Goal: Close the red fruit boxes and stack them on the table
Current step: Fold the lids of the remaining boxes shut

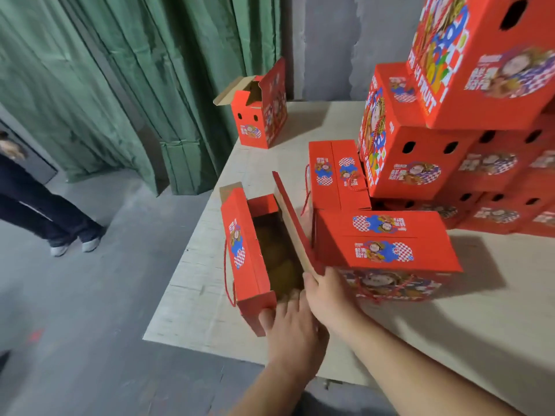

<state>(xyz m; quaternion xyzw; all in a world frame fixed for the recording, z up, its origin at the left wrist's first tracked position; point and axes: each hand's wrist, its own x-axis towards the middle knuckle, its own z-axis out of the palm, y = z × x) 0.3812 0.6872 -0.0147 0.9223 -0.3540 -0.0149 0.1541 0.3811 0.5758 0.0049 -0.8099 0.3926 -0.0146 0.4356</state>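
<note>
A: Green curtains point(90, 85) and grey floor behind; a pale wooden desk point(210, 319) carries the red fruit boxes.

B: Why both hands at the open fruit box point(252, 250)?

A: Left hand point(289, 328) braces its near end, its grip loose, while the right hand point(326, 295) pinches the raised flap point(292, 223), likely to fold it shut.

B: Contents?

A: Too dark. The stacked boxes point(450, 130) at right are cropped.

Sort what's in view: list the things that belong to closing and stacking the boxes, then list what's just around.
Job:
open box, near table edge
left hand at its near end
right hand on its right flap
far open box
closed boxes
stack
table

Around:
green curtain
bystander's legs
</note>
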